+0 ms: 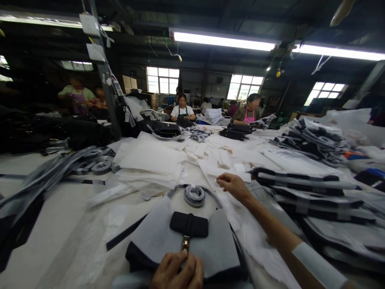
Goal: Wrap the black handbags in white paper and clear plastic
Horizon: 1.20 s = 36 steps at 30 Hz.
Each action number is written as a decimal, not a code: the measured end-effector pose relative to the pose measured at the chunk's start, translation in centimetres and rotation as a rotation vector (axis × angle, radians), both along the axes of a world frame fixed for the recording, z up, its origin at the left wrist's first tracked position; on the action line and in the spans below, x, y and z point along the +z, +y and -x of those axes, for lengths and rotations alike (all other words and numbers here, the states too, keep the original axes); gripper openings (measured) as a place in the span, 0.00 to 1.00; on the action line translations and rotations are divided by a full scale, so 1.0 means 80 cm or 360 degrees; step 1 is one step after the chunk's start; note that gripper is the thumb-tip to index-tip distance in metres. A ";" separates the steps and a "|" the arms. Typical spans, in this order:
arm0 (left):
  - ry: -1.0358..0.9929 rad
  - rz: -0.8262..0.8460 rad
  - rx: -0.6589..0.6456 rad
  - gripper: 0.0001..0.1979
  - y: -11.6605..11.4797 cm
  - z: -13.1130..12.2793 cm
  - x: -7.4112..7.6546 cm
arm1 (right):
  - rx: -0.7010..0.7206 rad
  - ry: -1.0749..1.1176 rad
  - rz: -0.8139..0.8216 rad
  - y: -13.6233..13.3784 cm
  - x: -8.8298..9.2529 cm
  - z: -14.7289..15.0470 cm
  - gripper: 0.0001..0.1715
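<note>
A black handbag (221, 245), its front covered with pale grey protective sheets, lies right in front of me. My left hand (179, 271) is at its lower middle, fingers bent against the gold metal clasp (185, 243) below a black flap tab (189, 224). A wrapped, coiled strap (194, 195) lies at the bag's top, inside the curve of its handle. My right hand (233, 185) is stretched out beyond the bag, over white paper strips (207, 170). Its fingers are loosely bent, and I see nothing held in them.
White paper sheets (147, 154) spread over the table centre. Wrapped black bags (303, 180) are stacked at right, near my right arm. Wrapped straps (57, 172) lie at left beside a metal post (105, 72). Co-workers (182, 110) sit across the table.
</note>
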<state>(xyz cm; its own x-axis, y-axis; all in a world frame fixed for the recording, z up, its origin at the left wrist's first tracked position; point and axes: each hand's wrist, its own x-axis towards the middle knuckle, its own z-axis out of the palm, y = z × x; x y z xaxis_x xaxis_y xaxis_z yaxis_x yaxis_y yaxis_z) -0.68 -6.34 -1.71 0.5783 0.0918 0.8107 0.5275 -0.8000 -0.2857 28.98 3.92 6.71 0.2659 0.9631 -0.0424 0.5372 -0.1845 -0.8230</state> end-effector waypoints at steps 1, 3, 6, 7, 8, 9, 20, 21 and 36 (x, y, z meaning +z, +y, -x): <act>-0.0036 -0.0014 -0.0005 0.13 0.003 -0.004 -0.001 | 0.0101 -0.0071 0.0064 -0.001 0.004 0.010 0.07; -0.0154 -0.0065 -0.0033 0.16 0.007 -0.014 -0.004 | 0.0268 -0.0226 0.0285 0.002 0.003 0.031 0.04; -0.0299 -0.0124 -0.0046 0.18 0.008 -0.025 -0.010 | 0.0336 -0.0536 0.0610 0.015 -0.011 0.054 0.07; -0.0287 -0.0110 -0.0033 0.18 0.007 -0.027 -0.011 | 0.0320 -0.0646 0.0668 0.020 -0.017 0.059 0.08; -0.0256 -0.0090 -0.0019 0.17 0.005 -0.027 -0.012 | 0.0297 -0.0749 0.0702 0.024 -0.023 0.061 0.09; -0.0232 -0.0076 -0.0008 0.17 0.004 -0.026 -0.012 | 0.0277 -0.0836 0.0727 0.027 -0.028 0.062 0.11; -0.0196 -0.0005 0.0044 0.15 -0.006 -0.020 -0.019 | 0.0290 -0.0936 0.0838 0.030 -0.045 0.060 0.14; -0.0212 0.0004 0.0045 0.15 -0.006 -0.020 -0.021 | 0.0294 -0.0915 0.0810 0.028 -0.044 0.059 0.14; -0.0109 0.0164 0.0025 0.18 -0.013 -0.012 -0.015 | 0.0370 -0.0376 -0.0090 -0.040 -0.004 0.075 0.21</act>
